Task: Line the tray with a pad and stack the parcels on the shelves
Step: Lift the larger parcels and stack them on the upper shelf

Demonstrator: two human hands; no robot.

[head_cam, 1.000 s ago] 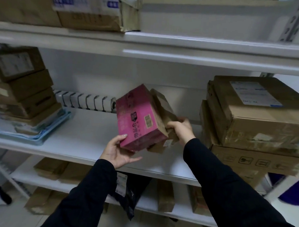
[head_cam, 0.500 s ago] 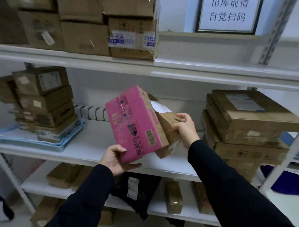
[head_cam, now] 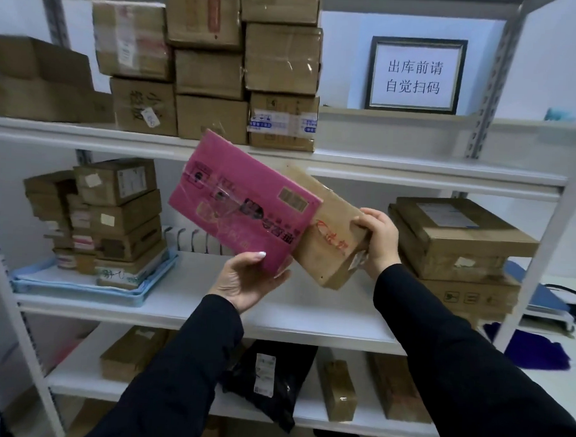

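- Above the white middle shelf [head_cam: 309, 305], the left hand [head_cam: 244, 279] grips the tilted pink parcel [head_cam: 244, 203] by its lower edge; the right hand [head_cam: 378, 238] clasps the brown parcel [head_cam: 332, 233] behind it.
- At that shelf's left end, a blue tray [head_cam: 79, 288] carries stacked cartons [head_cam: 115, 210] (a framed sign [head_cam: 415, 75] stands higher up, against the wall).

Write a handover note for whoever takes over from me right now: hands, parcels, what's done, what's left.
Left hand grips the pink parcel by its lower corner; right hand grips the brown parcel at its right end.
Both parcels are tilted in the air before the middle shelf, not set down.
Done: the blue tray at the shelf's left looks lined with a pad and carries a stack of parcels.
Left: shelve these two.
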